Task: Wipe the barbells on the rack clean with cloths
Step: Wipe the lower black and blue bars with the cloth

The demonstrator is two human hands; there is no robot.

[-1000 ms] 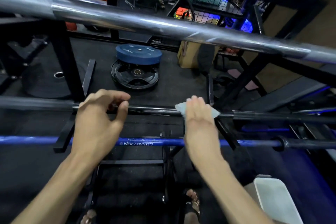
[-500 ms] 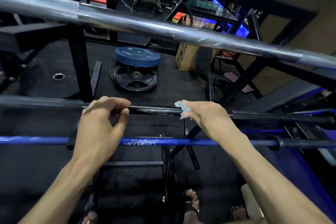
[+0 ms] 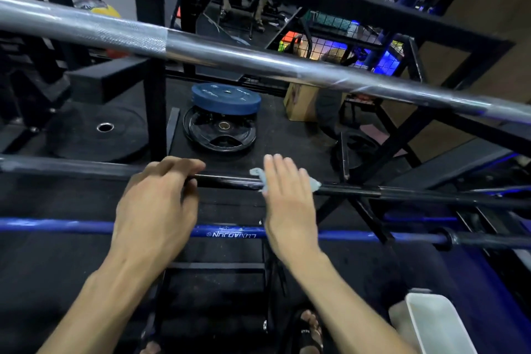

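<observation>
Three barbells cross the rack. A silver barbell runs high across the view. Below it lies a black barbell, and nearest me a blue barbell. My left hand curls its fingers and thumb round the black barbell. My right hand lies flat, fingers straight, pressing a small light-blue cloth onto the same bar just right of my left hand. The cloth peeks out on both sides of the fingers.
A blue weight plate sits on a black plate on the floor behind the rack, with another black plate to the left. Black rack uprights stand ahead. A white container is at bottom right, and my sandalled foot is below.
My right hand went from a side grip on the cloth to lying flat over it on the black bar. The left hand stays wrapped round the bar.
</observation>
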